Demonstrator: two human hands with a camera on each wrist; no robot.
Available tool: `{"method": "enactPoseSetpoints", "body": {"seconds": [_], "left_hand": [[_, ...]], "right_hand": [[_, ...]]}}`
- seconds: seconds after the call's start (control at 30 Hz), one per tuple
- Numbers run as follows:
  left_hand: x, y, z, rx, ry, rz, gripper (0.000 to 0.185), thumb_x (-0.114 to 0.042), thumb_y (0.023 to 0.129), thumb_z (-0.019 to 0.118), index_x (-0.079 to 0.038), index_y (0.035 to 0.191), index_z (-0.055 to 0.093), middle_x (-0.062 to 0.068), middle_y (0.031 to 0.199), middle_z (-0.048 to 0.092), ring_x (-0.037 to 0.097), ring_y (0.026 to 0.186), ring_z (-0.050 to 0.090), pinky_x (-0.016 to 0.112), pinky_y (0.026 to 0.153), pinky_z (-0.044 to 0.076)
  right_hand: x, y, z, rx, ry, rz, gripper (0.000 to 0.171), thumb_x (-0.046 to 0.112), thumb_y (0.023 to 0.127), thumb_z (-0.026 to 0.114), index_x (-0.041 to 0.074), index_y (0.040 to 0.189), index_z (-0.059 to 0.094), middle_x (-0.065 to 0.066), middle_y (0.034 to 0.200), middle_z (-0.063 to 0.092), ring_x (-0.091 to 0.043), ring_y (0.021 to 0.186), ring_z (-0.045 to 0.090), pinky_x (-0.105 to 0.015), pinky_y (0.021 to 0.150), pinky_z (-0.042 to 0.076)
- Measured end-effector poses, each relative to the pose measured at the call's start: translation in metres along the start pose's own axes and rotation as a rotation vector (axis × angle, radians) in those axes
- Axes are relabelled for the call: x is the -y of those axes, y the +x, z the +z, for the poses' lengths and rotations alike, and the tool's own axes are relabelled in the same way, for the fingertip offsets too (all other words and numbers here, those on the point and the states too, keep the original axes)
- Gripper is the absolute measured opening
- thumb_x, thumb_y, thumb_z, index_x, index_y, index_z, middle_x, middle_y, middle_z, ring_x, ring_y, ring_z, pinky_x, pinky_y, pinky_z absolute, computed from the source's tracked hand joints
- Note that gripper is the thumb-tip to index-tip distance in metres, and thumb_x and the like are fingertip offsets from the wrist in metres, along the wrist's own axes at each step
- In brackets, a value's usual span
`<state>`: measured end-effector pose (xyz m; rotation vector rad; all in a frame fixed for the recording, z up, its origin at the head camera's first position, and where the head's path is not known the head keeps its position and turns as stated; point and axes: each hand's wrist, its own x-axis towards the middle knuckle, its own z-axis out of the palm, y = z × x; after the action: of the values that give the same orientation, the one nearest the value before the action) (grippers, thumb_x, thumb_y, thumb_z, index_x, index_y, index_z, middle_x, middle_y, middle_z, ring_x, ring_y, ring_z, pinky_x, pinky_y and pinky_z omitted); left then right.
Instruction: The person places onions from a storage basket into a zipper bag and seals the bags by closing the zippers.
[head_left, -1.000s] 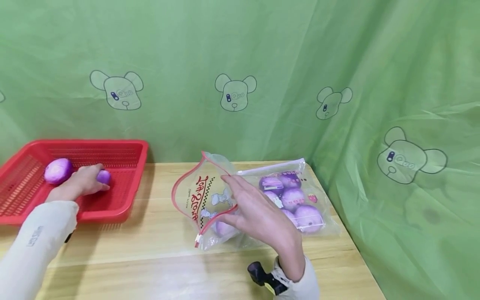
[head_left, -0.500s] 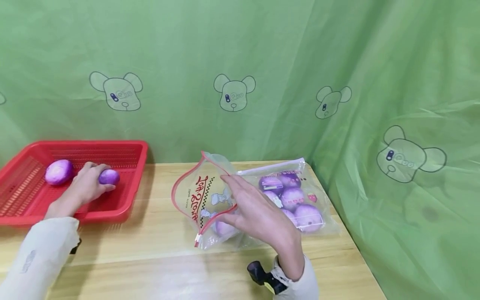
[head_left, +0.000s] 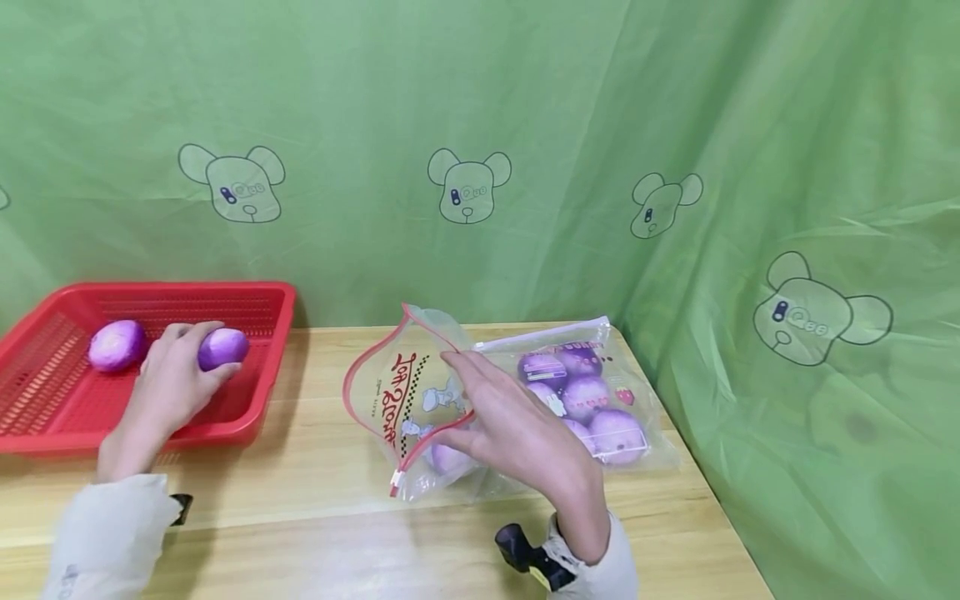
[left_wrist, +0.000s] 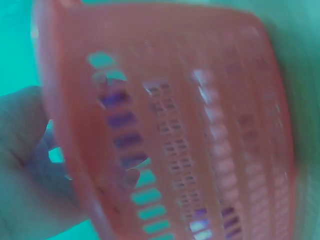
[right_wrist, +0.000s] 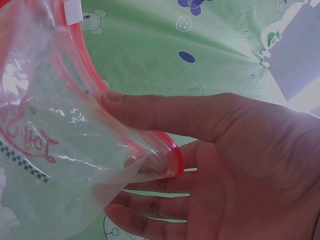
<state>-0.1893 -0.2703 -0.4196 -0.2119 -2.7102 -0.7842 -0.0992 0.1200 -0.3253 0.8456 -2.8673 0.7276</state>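
My left hand (head_left: 187,367) grips a purple bun (head_left: 222,347) just above the right part of a red slotted basket (head_left: 262,292). In the blurred left wrist view the basket wall (left_wrist: 200,125) fills the frame, with my palm (left_wrist: 25,165) at the left. A second purple bun (head_left: 117,344) lies in the basket. My right hand (head_left: 468,407) pinches the red zip rim (head_left: 367,367) of a clear printed bag (head_left: 645,450) and holds its mouth open toward the left. Thumb and fingers (right_wrist: 150,115) clamp the rim (right_wrist: 172,160). Several purple buns (head_left: 592,396) lie inside the bag.
A wooden table (head_left: 315,483) carries the basket at the left and the bag at the right. A green curtain (head_left: 480,125) with bear prints hangs behind and along the right side. The table's right edge (head_left: 720,508) runs close to the bag.
My left hand has lifted the purple bun off the basket floor and drawn it a little right and toward me. The right hand and bag have stayed put.
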Motion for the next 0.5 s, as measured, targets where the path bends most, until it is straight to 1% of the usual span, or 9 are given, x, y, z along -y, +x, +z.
{"method": "enactPoseSetpoints", "body": {"seconds": [0.13,0.27,0.3,0.4,0.5], "left_hand": [[-0.021,-0.011,0.001,-0.064,-0.052,-0.026,0.062,-0.011,0.083,0.079,0.003,0.137,0.051,0.035,0.127,0.044,0.055,0.111,0.044,0.071,0.083,0.039],[-0.042,-0.023,0.003,-0.114,-0.08,-0.018,0.063,-0.008,0.082,0.079,0.002,0.138,0.052,0.032,0.128,0.045,0.054,0.111,0.044,0.07,0.083,0.039],[-0.048,-0.026,0.003,-0.127,-0.084,-0.003,0.063,-0.007,0.081,0.079,0.002,0.137,0.053,0.032,0.127,0.046,0.053,0.111,0.045,0.069,0.082,0.039],[-0.067,-0.033,0.003,-0.172,-0.098,0.056,0.062,-0.005,0.079,0.081,0.001,0.135,0.055,0.029,0.125,0.048,0.05,0.109,0.047,0.068,0.081,0.04],[-0.086,-0.036,0.003,-0.218,-0.109,0.119,0.061,-0.003,0.077,0.082,-0.001,0.132,0.057,0.026,0.123,0.051,0.047,0.107,0.05,0.066,0.079,0.042]], "right_hand": [[0.0,0.0,0.001,0.003,-0.003,0.005,0.101,0.029,0.081,0.084,0.021,0.159,0.022,-0.001,0.156,0.039,-0.007,0.127,0.048,-0.029,0.106,0.044],[0.0,0.0,0.002,0.008,0.001,0.012,0.101,0.029,0.081,0.084,0.022,0.159,0.021,0.001,0.158,0.036,-0.007,0.128,0.047,-0.029,0.106,0.044],[0.0,0.0,0.002,0.009,-0.002,0.015,0.1,0.029,0.081,0.084,0.021,0.159,0.022,0.001,0.158,0.035,-0.007,0.13,0.047,-0.029,0.106,0.043],[0.0,0.0,0.001,0.012,-0.018,0.03,0.096,0.031,0.082,0.083,0.017,0.158,0.027,-0.001,0.159,0.034,-0.01,0.125,0.051,-0.029,0.105,0.045],[0.0,0.0,0.0,0.017,-0.033,0.042,0.092,0.032,0.082,0.083,0.012,0.156,0.031,-0.004,0.159,0.034,-0.013,0.125,0.053,-0.03,0.107,0.044]]}}
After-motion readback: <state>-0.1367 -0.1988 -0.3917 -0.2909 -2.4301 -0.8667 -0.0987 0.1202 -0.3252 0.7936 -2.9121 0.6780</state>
